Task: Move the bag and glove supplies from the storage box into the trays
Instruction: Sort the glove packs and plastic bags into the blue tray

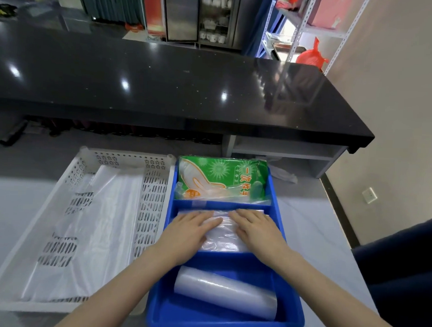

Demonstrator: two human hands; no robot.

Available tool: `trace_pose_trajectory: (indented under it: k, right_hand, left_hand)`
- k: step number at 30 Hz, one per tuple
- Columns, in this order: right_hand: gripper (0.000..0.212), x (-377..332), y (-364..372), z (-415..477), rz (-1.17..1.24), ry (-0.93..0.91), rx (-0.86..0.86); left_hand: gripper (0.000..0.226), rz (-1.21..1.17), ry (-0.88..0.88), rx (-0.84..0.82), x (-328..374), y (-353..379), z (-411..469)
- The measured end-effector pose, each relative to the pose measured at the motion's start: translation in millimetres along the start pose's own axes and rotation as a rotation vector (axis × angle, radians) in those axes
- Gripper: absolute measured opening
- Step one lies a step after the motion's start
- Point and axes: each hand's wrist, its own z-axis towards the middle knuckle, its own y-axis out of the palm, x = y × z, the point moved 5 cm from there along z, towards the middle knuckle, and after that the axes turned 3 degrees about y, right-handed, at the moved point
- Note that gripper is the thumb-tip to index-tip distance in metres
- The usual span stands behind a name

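A blue divided box (290, 309) stands in front of me with three compartments. The far one holds a green pack of disposable gloves (221, 178). In the middle one lies a flat stack of clear plastic bags (225, 235); my left hand (188, 233) and my right hand (255, 230) both rest palm-down on it, fingers spread, one at each side. A roll of clear bags (225, 292) lies in the near compartment. To the left sits a white perforated tray (150, 200) with large translucent white bags (98, 232) spread flat inside it.
A black glossy counter (164, 85) runs across behind the light table. A crumpled clear bag (283, 175) lies behind the blue box under the counter shelf. A dark blue seat or cloth (404, 273) is at the right edge.
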Motion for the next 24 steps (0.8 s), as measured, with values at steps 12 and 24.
trace_pose_trajectory:
  k: [12,24]
  right_hand:
    - [0.048,-7.5,-18.3,-1.1,0.008,-0.054,0.065]
    - [0.033,-241.5,-47.1,-55.5,0.227,-0.762,0.064]
  left_hand:
    - [0.061,0.047,-0.093,0.075,2.2,-16.2,-15.5]
    - [0.031,-0.228,-0.816,0.563,-4.7,-27.7,-282.3]
